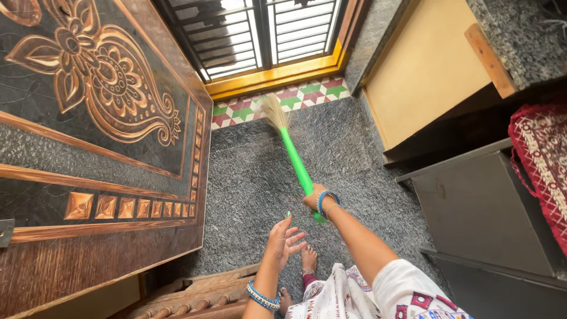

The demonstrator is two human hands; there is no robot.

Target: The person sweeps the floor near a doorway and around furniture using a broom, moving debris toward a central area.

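From the head camera, you are looking down a narrow strip of speckled grey floor (260, 177) that runs between a carved wooden door (100, 130) on the left and a grey cabinet (478, 207) on the right.

Your right hand (317, 199) is stretched forward, its fingers wrapped tight around the lower end of the broom's green handle (295, 162). The broom (282, 137) slants away from you, and its pale bristle head (273, 111) is down on the floor close to the band of red, green and white tiles (277, 100) under the barred window (266, 32). A blue bangle (323, 199) sits at that wrist.

Your left hand (284, 239) holds nothing. It hangs open above the floor with the fingers loosely spread, well apart from the handle, blue bangles (262, 296) on its wrist. Your bare foot (309, 259) shows just below it.

As for progress, you cannot judge much from the floor itself: no dust line or heap shows anywhere on it, and the speckled surface would hide fine dirt. The bristles are working at the far end by the window, so the stretch between there and your feet looks, at a guess, like what remains. A red patterned cloth (540, 159) lies on the cabinet, clear of the broom.
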